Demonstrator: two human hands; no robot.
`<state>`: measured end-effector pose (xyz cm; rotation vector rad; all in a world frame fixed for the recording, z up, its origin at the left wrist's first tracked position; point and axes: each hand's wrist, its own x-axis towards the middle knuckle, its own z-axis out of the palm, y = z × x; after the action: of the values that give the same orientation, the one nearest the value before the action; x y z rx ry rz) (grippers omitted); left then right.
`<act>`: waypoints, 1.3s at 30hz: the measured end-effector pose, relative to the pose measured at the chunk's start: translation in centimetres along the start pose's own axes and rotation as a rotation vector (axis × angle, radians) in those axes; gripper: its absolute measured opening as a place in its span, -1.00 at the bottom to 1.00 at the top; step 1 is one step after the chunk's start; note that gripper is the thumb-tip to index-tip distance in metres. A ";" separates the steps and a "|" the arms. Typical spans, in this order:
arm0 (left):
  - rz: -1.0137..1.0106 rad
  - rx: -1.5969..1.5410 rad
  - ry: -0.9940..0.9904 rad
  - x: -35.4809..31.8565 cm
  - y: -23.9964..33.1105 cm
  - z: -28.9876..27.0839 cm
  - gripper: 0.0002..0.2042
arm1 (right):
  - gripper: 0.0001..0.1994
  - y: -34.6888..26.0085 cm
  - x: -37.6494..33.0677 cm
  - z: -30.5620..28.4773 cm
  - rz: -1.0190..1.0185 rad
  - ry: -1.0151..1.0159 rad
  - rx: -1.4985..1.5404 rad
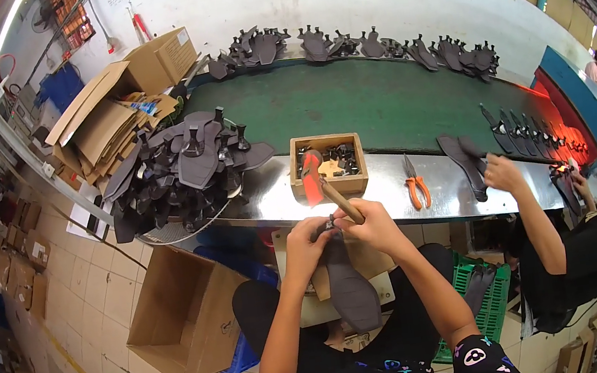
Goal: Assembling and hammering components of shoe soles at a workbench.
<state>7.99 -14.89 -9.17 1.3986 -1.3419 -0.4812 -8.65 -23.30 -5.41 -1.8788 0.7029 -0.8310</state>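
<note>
1. Dark grey sole point(354, 292): it hangs below the person's fingers, its broad end pointing toward the lap and its narrow heel end up between both hands.
2. The left hand point(304, 242) has its fingers bent and pinching the sole's heel end.
3. The right hand point(373, 226) has its fingers curled round the wooden handle of a hammer point(343, 203); whether any of them also press on the sole cannot be told.
4. The hammer's red head tilts up and away, beyond the left fingertips.
5. Just past the fingers, a wooden box point(347, 184) of small dark parts stands on a shiny metal ledge point(270, 199). The hammer head overlaps its front left corner in view; contact cannot be judged.
6. Right of the right fingers, pliers point(414, 190) with orange handles lie on the ledge, tips pointing away.
7. Left of the left fingers, dark heeled soles are heaped in a pile point(197, 158); below it, an open cardboard box point(217, 340) sits tilted.
8. Low to the right of the fingers is a green crate point(501, 295) with dark soles inside.
9. Farther right, a co-worker's hand point(503, 174) is at another dark sole.
10. Well beyond the fingers runs a green belt point(332, 99), with more heeled soles in clusters point(317, 44) along its far edge.
</note>
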 end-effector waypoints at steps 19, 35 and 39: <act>0.043 -0.109 -0.003 -0.8 -1.5 0.1 -0.74 | -0.78 -2.8 -1.0 -0.5 -0.209 -0.208 -0.549; -0.099 -0.262 -0.123 -0.5 0.3 -1.2 -0.77 | -0.53 -9.5 -10.7 -1.1 -0.093 0.102 -0.305; -0.105 -0.221 -0.135 -0.5 -0.6 -1.0 -0.77 | -0.50 -8.4 -11.9 -1.1 -0.083 0.068 -0.316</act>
<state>8.97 -14.23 -9.56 1.2752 -1.2829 -0.7827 -15.67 -11.49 -0.37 -2.1826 0.8422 -0.8795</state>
